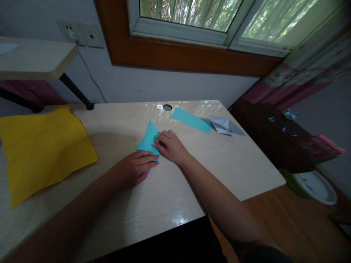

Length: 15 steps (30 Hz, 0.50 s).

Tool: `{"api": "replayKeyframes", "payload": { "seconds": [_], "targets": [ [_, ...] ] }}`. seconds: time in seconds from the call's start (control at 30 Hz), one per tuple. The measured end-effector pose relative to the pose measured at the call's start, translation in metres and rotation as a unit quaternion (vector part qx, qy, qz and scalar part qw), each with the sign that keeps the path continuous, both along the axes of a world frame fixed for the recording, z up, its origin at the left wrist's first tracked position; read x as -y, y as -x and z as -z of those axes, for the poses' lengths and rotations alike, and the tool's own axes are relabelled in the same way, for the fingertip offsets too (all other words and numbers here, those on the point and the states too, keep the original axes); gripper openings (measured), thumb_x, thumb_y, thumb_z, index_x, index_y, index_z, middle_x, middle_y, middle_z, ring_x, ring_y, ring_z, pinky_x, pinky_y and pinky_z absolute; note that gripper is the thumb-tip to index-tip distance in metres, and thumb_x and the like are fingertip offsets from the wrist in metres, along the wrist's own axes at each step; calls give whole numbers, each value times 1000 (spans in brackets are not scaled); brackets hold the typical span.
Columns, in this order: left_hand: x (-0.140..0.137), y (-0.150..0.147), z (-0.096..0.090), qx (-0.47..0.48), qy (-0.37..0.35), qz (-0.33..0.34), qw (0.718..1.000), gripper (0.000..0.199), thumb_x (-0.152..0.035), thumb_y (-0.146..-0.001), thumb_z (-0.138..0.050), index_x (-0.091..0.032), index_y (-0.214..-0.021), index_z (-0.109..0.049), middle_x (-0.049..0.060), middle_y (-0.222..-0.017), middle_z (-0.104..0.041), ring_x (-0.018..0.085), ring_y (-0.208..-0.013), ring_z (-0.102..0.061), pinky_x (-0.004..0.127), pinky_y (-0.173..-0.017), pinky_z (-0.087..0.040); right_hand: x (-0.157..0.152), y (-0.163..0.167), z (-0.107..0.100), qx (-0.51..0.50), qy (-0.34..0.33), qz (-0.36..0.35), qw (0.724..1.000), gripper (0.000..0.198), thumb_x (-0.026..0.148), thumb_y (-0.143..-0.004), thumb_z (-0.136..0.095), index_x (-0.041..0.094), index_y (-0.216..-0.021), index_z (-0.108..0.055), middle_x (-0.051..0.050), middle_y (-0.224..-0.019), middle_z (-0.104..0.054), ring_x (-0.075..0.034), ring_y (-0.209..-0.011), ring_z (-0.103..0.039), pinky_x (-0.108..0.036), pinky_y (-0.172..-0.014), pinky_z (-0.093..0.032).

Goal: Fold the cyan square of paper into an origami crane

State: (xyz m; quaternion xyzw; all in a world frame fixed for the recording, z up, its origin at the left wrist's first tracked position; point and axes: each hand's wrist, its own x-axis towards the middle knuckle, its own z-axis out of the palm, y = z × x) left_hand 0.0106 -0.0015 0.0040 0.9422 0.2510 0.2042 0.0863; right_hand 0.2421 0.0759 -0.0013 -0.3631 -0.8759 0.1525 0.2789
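Note:
A turquoise sheet of folded paper [149, 137] lies on the pale desk, its upper corner pointing away from me. My left hand [139, 166] grips its lower edge, the fingers nearly straight and close together over the paper. At the paper's right side, my right hand [171, 146] has curled fingers, with thumb and fingertips pinching the edge. The fingers cover the lower and right parts of the folds. Farther off to the right lies a flat turquoise paper strip [191, 120], near a folded white paper boat [223, 125].
A large creased yellow sheet [46, 149] covers the desk's left side. Behind it, a raised shelf [35, 60] stands on black legs. The desk [241, 168] has a round cable hole [167, 107] near the wall. A white-rimmed green bin [315, 186] stands on the floor at right.

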Motion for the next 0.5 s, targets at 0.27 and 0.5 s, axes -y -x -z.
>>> {"api": "replayKeyframes", "payload": {
  "seconds": [0.27,0.5],
  "targets": [
    [-10,22,4,-9,-44,-79,996,44,-16,-97,-57,-26,-139,-60,7,-140,-66,29,-134,-53,55,-116,-43,1,-5,-2,-8,32,-88,996,10,31,-98,-64,22,-99,-69,-6,-97,-64,-22,-99,-57,-37,-93,-43],
    [-23,45,14,41,-12,-135,990,47,-22,-97,-58,-25,-144,-57,13,-140,-62,28,-123,-60,53,-105,-53,3,-15,-10,-30,94,-132,986,13,32,-92,-74,23,-100,-72,-7,-104,-65,-22,-104,-60,-40,-96,-49]
  ]
}}
